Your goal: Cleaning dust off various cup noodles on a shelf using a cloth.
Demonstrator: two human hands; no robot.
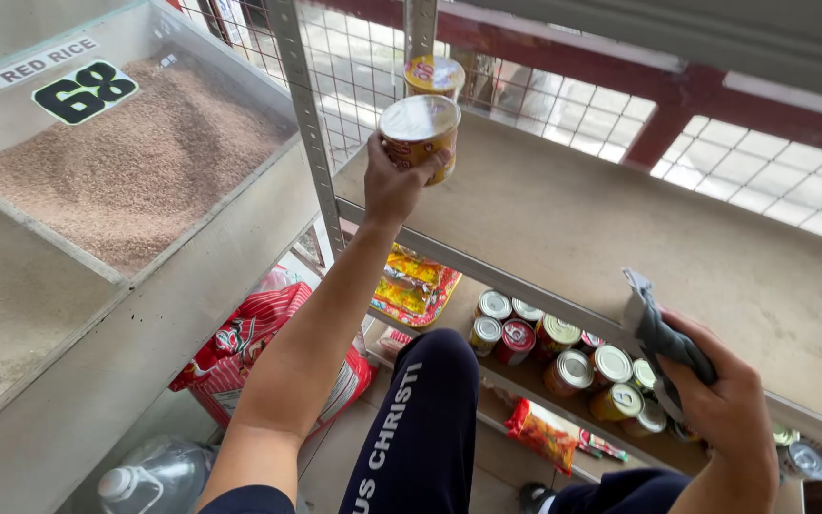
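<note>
My left hand (395, 181) is raised over the bare top shelf (620, 228) and grips a yellow and red cup-shaped container (420, 133) with a foil lid. A second, similar yellow cup (434, 74) stands on the shelf just behind it, against the wire mesh. My right hand (725, 405) is at the shelf's front edge on the right, closed around a crumpled grey cloth (660, 338). Below the shelf, several tin cans (563, 357) stand in a row on a lower shelf.
A glass-sided bin of reddish-brown grain (135, 162) with a label sits at the left. Snack packets (411, 286), a red and white sack (249, 352) and a clear water jug (159, 476) lie lower down. Wire mesh (563, 105) backs the shelves. My legs in dark trousers (420, 428) are below.
</note>
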